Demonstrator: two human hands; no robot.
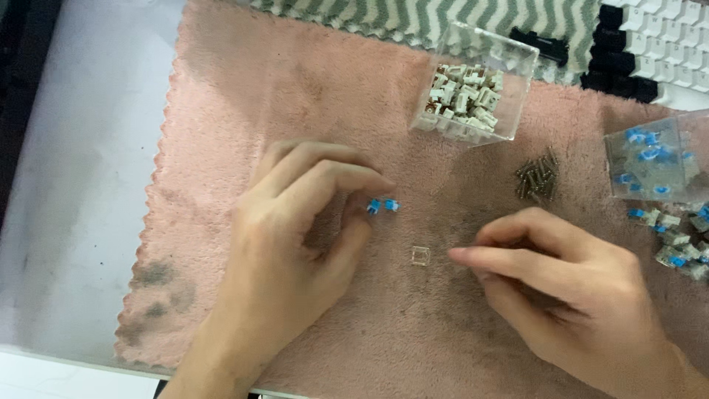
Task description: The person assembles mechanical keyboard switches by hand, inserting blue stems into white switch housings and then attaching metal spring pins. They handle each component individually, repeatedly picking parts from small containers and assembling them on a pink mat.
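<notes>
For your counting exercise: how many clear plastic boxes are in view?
2. One clear box of white parts sits at top centre; another, with blue-topped parts, is at the right edge, partly cut off.

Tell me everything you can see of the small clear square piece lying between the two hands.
The small clear square piece looks like transparent plastic, a hollow frame with thin walls. It lies flat on the pink towel, untouched, just left of the right hand fingertip and below the blue part pinched by the left hand.

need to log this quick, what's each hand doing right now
Left hand: closed in a pinch on a small blue part.
Right hand: fingers curled, index out toward the clear square piece; holding anything cannot be told.
</notes>
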